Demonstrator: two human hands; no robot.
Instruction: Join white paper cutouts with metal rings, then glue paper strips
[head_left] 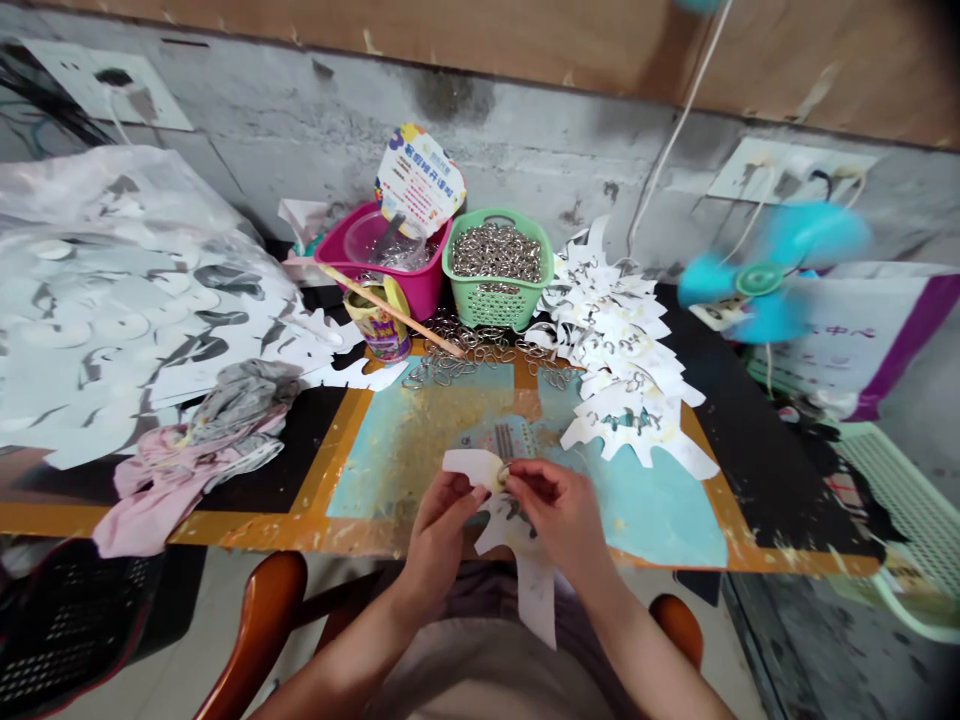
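Observation:
Both my hands meet over the near edge of the table. My left hand [439, 525] pinches a white paper cutout [472, 468] at its top tab. My right hand [559, 515] pinches a small metal ring [504, 470] against that tab; the rest of the cutout hangs down between my wrists. Loose metal rings [457, 360] lie scattered on the table ahead. A green basket [496, 300] behind them is full of more rings. A fanned pile of finished white cutouts [626, 375] lies to the right of my hands.
A glue pot [382, 325] with a wooden stick stands by a pink tub [420, 285]. A big stack of cutout sheets [112, 310] and crumpled cloths [202, 440] fill the left. A turquoise fan [761, 280] spins at right. A green tray [911, 520] sits low right.

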